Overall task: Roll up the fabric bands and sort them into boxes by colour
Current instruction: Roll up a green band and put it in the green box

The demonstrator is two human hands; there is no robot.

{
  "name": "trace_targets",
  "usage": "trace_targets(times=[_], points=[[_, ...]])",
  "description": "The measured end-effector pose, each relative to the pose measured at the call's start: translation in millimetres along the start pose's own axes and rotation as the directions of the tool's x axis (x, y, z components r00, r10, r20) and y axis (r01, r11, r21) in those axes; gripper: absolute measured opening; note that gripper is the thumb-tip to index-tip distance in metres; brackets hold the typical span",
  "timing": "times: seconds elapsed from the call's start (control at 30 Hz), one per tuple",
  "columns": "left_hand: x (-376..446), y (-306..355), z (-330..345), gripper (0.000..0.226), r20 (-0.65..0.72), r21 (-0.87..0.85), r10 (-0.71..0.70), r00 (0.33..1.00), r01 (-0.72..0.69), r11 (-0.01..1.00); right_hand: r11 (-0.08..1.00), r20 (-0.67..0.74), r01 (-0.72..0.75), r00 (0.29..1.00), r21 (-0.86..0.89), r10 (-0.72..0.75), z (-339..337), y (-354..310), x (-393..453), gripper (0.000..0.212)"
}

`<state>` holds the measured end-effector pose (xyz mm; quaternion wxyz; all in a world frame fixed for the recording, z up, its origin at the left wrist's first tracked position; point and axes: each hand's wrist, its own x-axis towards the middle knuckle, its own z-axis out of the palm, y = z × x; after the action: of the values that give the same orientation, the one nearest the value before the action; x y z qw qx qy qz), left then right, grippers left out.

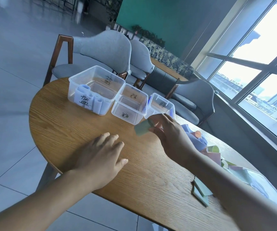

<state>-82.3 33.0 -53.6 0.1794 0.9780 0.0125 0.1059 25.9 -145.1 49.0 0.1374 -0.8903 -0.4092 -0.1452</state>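
While the right hand (pixel 166 130) is raised just above the wooden table (pixel 64 124), its thumb and fingers pinch a rolled green fabric band (pixel 141 129), a short, soft, pale-green cylinder, slightly motion-blurred. Roll sits in the air just in front of the middle box (pixel 129 104) and the right box (pixel 161 105), touching neither as far as can be told.

Left hand (pixel 101 154) lies palm down on the table near its rounded front-left edge, fingers straight and slightly spread, holding nothing.

Table: oval top, light oak-type grain, matt.

Containers, all clear rigid plastic, rectangular with rounded corners, lidless, in a row touching or nearly touching along the far-left edge, each marked with black handwritten characters:
- left box (pixel 94 90), largest: several rolled blue bands (pixel 99 104) standing upright, packed against its near wall.
- middle box: no contents visible.
- right box: blue clips at the sides; contents cannot be told, partly hidden by the right hand.

Loose bands (pixel 199 140) in blue, orange, pink and green lie in a limp, crumpled heap toward the right edge, behind the right forearm. Flat green pieces (pixel 201 190) lie beside the forearm near the front edge. A clear plastic lid or container (pixel 257 182) sits at the far-right edge; shape unclear.

Grey upholstered chairs (pixel 104 50) with dark wooden frames stand beyond the table.
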Motion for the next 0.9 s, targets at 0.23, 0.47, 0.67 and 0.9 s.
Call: trace_targets(times=[0.23,0.47,0.67,0.9], points=[[-3,0,3,0.060,-0.023,-0.008,0.002,1.000,-0.002,1.000,0.997,-0.021,-0.064,0.998,-0.032,0.063,0,5,43,0.018],[-1,-2,9,0.058,-0.019,0.023,0.009,1.000,-0.008,1.000,0.996,-0.048,-0.079,0.996,-0.036,0.077,5,10,73,0.019],[0,-6,16,0.050,-0.065,0.083,0.004,0.998,0.001,0.997,0.988,-0.061,-0.120,0.992,-0.097,0.114,2,24,92,0.018],[1,-5,18,0.049,-0.108,0.124,0.027,0.994,-0.014,0.992,0.984,-0.054,-0.153,0.987,-0.090,0.149,-3,48,107,0.022]])
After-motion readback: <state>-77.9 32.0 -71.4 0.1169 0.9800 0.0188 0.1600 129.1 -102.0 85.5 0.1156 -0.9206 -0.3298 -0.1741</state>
